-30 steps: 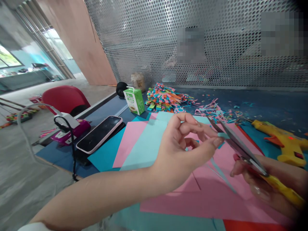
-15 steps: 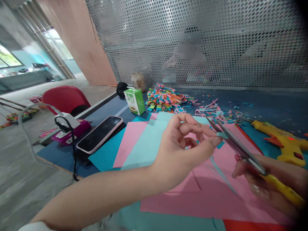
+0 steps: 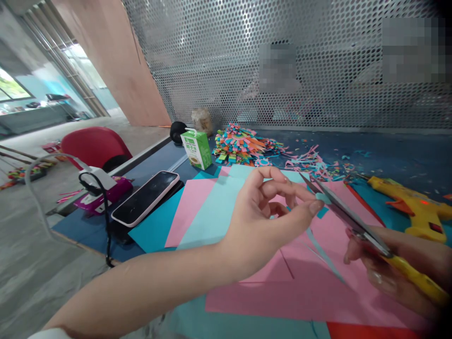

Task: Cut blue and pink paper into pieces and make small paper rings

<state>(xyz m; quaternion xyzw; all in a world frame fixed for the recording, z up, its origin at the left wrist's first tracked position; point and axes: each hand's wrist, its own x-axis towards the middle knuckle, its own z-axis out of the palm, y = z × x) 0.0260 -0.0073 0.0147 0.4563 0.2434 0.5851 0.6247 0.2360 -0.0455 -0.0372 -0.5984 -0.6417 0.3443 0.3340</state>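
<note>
Between thumb and fingertips, my left hand (image 3: 271, 212) pinches a small piece of light blue paper (image 3: 322, 198). My right hand (image 3: 384, 268) grips yellow-handled scissors (image 3: 353, 221), their blades parted around the edge of that piece. Below the hands lies a pink paper sheet (image 3: 310, 292), with a thin light blue paper strip (image 3: 326, 256) hanging or lying over it. Part of the right hand is lost in the dark edge of the picture.
A yellow glue gun (image 3: 413, 207) lies at right. Behind are a pile of colourful fringed paper (image 3: 240, 143), paper scraps (image 3: 310, 160) and a green drink carton (image 3: 197, 148). A phone (image 3: 146, 197) and purple power strip (image 3: 106, 195) sit at left. Perforated metal (image 3: 212, 61) borders the back.
The scissors' blades have shifted only slightly around the light blue paper. Both hands keep nearly the same place and hold.
</note>
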